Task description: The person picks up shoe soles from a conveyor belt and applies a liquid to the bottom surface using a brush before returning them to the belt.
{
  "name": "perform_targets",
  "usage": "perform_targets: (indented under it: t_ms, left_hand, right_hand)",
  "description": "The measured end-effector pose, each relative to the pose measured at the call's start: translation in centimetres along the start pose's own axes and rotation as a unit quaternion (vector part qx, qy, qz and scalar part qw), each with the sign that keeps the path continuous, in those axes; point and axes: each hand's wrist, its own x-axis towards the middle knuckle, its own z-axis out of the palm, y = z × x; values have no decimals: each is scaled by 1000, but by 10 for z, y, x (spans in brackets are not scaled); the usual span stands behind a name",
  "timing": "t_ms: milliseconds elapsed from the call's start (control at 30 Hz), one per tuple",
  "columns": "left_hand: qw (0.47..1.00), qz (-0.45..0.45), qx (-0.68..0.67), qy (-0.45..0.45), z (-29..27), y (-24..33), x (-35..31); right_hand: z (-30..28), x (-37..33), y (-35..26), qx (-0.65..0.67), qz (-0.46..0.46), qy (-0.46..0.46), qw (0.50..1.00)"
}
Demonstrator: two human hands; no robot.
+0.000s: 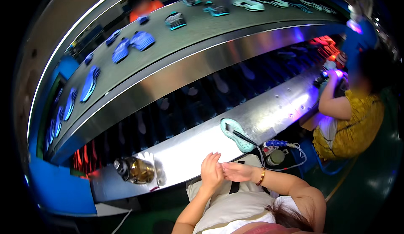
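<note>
Over my lap, my left hand (211, 171) is raised with its fingers stretched out and pointing up. My right hand (239, 172), a beaded bracelet (261, 176) on its wrist, reaches across with straight fingers that meet the left palm. No object shows in either hand. Just beyond them, on the metal ledge (191, 147), lies a mint-green shoe sole (235, 134). A dark, slim tool (240, 133) rests across that sole, trailing off toward a white cord.
A bottle of amber liquid (141, 170) lies beside a pale glove (158, 171) on the ledge's left. Behind runs a conveyor (164, 44) bearing blue soles (143, 40) and mint soles (248, 4). A co-worker in yellow (357, 124) sits at right, near a jar (276, 157) and cords.
</note>
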Motion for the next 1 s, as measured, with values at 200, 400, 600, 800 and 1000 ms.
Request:
perform_targets:
  t_ms: [200, 400, 600, 800, 1000]
  left_hand:
    - [994, 96, 32, -40, -9, 29, 17]
    - [982, 175, 22, -71, -21, -9, 30]
    - [965, 186, 184, -8, -86, -38, 91]
    - [912, 219, 285, 195, -184, -28, 220]
    - [873, 9, 433, 221, -243, -89, 339]
  right_hand:
    - [5, 0, -1, 81, 20, 52, 995]
    - [-3, 2, -2, 2, -40, -4, 999]
    - [-1, -12, -41, 92, -64, 83, 990]
    - [-69, -36, -27, 211, -91, 410, 883]
    - [-91, -44, -14, 242, -99, 463, 847]
